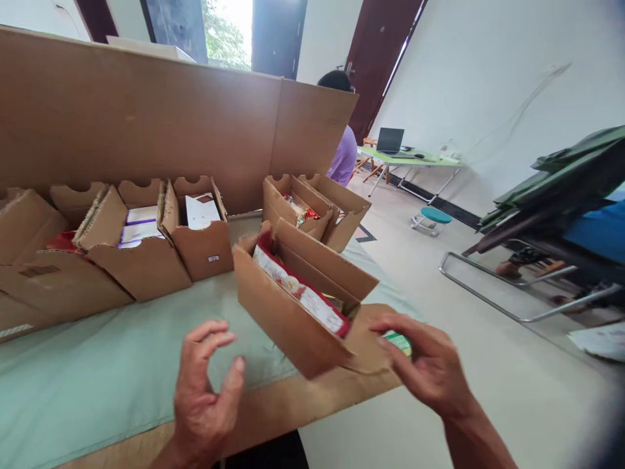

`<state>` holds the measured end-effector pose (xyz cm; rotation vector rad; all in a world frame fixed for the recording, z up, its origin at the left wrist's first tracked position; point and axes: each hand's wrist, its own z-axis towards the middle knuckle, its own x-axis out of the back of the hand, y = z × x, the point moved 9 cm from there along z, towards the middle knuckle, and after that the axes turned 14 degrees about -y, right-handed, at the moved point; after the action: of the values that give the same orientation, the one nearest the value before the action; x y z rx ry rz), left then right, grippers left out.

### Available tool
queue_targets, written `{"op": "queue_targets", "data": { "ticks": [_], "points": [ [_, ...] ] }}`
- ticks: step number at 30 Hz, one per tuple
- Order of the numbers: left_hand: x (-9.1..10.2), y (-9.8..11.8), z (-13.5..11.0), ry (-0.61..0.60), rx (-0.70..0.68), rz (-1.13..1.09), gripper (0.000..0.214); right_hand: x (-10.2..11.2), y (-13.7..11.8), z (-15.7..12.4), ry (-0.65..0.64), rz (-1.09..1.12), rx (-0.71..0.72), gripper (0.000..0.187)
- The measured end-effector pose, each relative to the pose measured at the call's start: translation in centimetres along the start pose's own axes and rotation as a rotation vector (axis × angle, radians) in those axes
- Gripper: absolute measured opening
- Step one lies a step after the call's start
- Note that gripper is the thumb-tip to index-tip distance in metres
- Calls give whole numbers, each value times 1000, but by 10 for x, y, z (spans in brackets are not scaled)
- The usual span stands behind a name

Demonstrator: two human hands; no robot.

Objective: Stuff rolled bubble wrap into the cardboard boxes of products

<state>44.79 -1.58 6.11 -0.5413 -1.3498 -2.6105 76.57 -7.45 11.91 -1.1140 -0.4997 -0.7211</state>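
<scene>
An open-topped cardboard box (288, 326) sits at an angle near the table's front edge. Inside it is a red-edged packet with a white printed side (297, 293). My right hand (424, 361) pinches the flap (367, 339) at the near end of this box between thumb and fingers. Beside those fingers shows a small green-and-white striped item (399, 341), partly hidden, whose kind I cannot make out. To the left of the box, my left hand (208, 384) is in the air with fingers curved and apart from the thumb, holding nothing.
Cardboard boxes holding white packs (139, 228) and a white carton (202, 212) line the left side. Two more boxes (312, 208) stand behind. A tall cardboard panel (146, 124) rises at the back. Beyond it sits a person in purple (344, 156); a folding chair (551, 195) is at right.
</scene>
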Motion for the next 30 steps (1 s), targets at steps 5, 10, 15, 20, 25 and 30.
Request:
{"op": "queue_targets", "data": {
  "ticks": [5, 10, 15, 20, 25, 30],
  "points": [
    [-16, -40, -1, -172, 276, -239, 62, 31, 73, -79, 259, 370, -268, 78],
    [-55, -55, -19, -327, 436, -596, 68, -38, 87, -100, -1, 454, -331, 88],
    [-65, -38, -53, -417, 454, -610, 78, -64, 92, -100, 58, 410, -392, 65],
    [-42, -48, -55, -317, 436, -374, 71, -84, 73, -53, -47, 348, -231, 52],
    [17, -87, -44, -98, 423, -65, 49, -114, 43, 11, -75, 350, -44, 38],
    [43, -115, -62, -29, 470, 22, 40, -141, 30, 36, -117, 328, 48, 29]
  ]
}}
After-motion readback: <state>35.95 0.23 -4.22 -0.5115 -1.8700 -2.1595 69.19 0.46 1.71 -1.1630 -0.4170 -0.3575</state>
